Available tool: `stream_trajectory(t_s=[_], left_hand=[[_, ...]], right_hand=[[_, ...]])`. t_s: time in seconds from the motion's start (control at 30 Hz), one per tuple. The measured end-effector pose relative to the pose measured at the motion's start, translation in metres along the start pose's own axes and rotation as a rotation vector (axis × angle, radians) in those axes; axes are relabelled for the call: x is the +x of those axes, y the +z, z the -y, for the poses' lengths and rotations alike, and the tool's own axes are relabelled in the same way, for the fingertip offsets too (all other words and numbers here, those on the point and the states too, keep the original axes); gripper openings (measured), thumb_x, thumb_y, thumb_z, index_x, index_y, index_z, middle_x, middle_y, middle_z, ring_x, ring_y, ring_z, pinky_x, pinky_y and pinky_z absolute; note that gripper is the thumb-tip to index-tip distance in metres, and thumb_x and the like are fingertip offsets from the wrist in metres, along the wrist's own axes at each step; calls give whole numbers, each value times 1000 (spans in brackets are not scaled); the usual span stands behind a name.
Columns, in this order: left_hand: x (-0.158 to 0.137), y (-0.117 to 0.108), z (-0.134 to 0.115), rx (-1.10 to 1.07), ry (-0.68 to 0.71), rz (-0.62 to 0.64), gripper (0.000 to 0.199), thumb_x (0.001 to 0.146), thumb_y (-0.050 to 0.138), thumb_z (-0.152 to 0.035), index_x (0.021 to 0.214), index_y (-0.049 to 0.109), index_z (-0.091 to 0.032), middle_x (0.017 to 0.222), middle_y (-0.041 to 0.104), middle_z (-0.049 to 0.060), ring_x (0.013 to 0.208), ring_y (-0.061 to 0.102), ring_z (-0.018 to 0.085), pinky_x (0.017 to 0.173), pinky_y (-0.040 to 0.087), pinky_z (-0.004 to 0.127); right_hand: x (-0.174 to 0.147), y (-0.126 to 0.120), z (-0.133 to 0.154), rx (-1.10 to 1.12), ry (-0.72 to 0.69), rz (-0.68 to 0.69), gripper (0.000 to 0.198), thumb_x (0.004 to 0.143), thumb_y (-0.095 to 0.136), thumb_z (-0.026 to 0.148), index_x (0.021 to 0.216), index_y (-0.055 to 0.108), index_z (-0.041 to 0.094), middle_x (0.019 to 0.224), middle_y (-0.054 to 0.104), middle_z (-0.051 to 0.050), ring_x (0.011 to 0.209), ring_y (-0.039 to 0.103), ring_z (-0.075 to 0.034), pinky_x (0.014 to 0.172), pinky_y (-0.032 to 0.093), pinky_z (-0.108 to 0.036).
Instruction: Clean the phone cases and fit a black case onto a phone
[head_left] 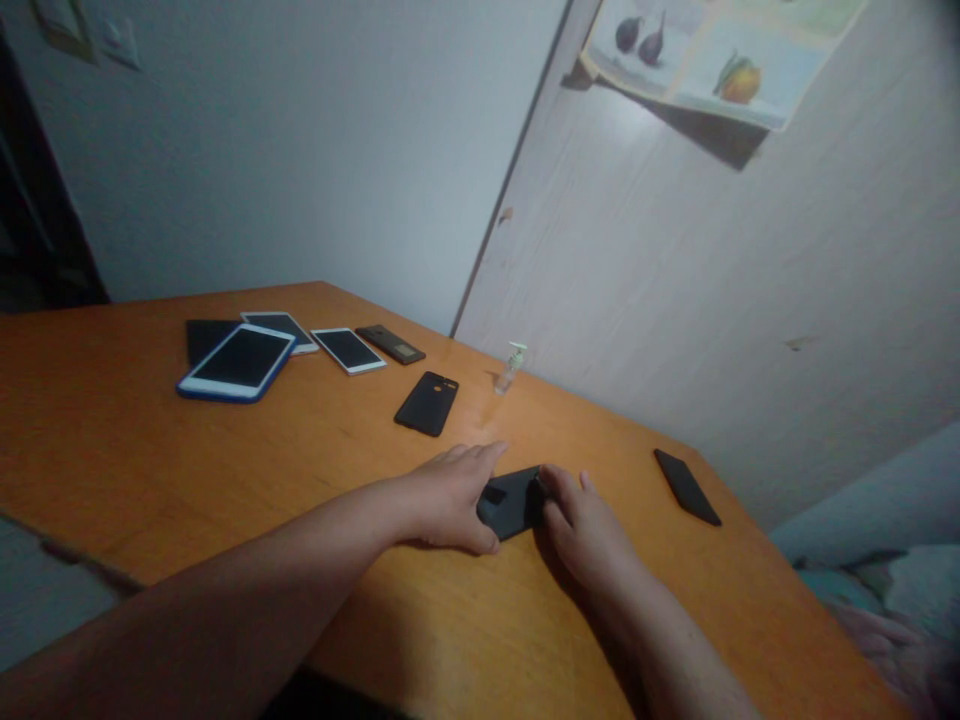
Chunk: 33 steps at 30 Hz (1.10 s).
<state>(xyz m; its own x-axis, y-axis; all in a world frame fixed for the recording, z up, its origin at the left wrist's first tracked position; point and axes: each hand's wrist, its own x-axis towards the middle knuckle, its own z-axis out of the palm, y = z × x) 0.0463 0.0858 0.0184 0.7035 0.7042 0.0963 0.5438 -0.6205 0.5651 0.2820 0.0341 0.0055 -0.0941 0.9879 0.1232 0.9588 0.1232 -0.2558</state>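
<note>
A dark smartphone [516, 508] lies low over the wooden table in front of me, between my two hands. My left hand [450, 498] holds its left end, with the thumb on the near edge and the fingers along the far edge. At the right end, my right hand [589, 530] has its fingers curled onto the phone's corner and edge. Whether a small part is pinched there I cannot make out. Just beyond my left hand, a black phone case [427, 403] with a round cutout lies flat.
On the left are a blue-cased tablet [238, 362], a white tablet [304, 345] partly behind it, a white phone [349, 351] and a dark phone [390, 344]. A small pump bottle [510, 368] stands near the wall. Another black flat device [686, 486] lies by the right edge.
</note>
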Motion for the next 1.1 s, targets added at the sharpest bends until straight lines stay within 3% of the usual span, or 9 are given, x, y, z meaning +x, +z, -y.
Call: stream_trajectory(t_s=[0.13,0.23,0.37,0.47,0.67,0.9,1.1], left_hand=[[0,1,0,16,-1,-1,115,58,77,-47,155,20,-20,145,49,14,138,39,38,109,39,44],[0,-1,-2,32,-16,7,112,60,74,-47,155,21,-18,144,50,14,138,40,38,108,40,45],[-2,-3,-3,28,-16,20,110,60,73,-47,154,23,-20,144,50,13,135,42,38,107,41,45],[-2,-3,-2,24,-14,17,108,60,73,-46,153,25,-22,142,51,13,132,45,37,105,42,45],[-1,-3,-1,32,18,18,99,62,71,-44,150,31,-22,135,55,12,124,51,35,100,45,44],[0,-1,1,35,7,19,104,61,73,-47,151,30,-20,138,53,14,126,49,36,102,44,44],[-1,-2,3,41,35,2,103,62,75,-45,152,31,-20,147,47,13,133,43,36,110,39,44]], right_hand=[[-1,-1,4,43,6,-15,49,92,43,22,140,48,15,138,60,-12,130,53,-26,121,17,-52],[-4,-13,1,62,63,1,49,91,46,24,139,51,15,135,61,-14,128,55,-28,114,34,-49],[-18,-36,-5,137,40,125,36,91,45,25,122,64,22,113,73,-10,108,66,-27,96,50,-43],[-20,-38,-8,162,19,135,36,92,43,24,122,64,21,114,72,-10,107,67,-27,95,51,-43],[5,-11,-10,99,43,53,56,91,43,21,146,43,11,143,55,-15,132,51,-26,112,38,-44],[-15,-30,-11,152,14,121,43,93,41,23,133,58,20,129,66,-10,117,63,-25,101,48,-41],[-2,-8,-17,101,66,15,52,96,42,29,144,47,13,135,61,-16,125,57,-28,105,44,-43]])
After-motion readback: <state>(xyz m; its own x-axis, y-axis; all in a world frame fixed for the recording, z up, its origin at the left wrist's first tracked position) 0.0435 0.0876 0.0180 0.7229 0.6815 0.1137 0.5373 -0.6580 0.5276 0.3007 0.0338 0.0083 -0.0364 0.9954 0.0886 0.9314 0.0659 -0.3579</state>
